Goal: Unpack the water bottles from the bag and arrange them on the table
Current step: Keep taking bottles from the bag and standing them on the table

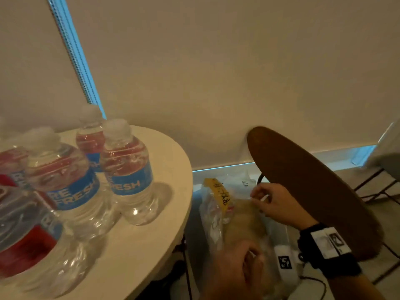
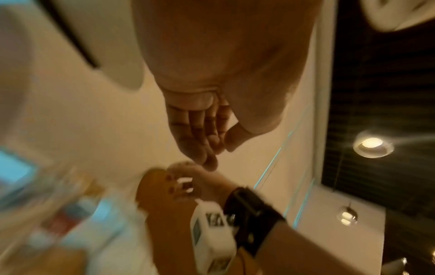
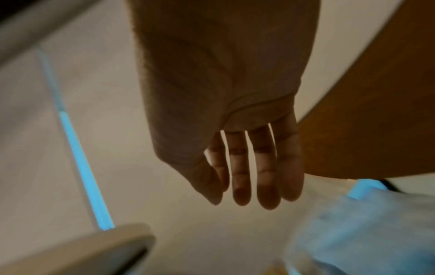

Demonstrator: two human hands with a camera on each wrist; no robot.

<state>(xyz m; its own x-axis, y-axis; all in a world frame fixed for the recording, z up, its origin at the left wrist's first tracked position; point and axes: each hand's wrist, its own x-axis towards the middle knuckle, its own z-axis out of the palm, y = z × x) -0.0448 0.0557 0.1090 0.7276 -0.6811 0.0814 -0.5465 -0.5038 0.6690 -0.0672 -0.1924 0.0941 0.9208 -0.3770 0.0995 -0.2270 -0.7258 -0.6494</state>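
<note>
Only the head view shows the bottles (image 1: 127,169) standing on the bench (image 1: 164,213) — the right hand (image 3: 249,167) hangs with straight fingers, the left hand (image 2: 200,137) loosely curled, holding nothing, both above the bag (image 1: 233,215).

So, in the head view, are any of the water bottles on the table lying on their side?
No. The water bottles that the head view shows on the table all stand upright with their white caps on top.

Left hand (image 2: 200,134) and right hand (image 3: 254,167) loosely extended
</note>
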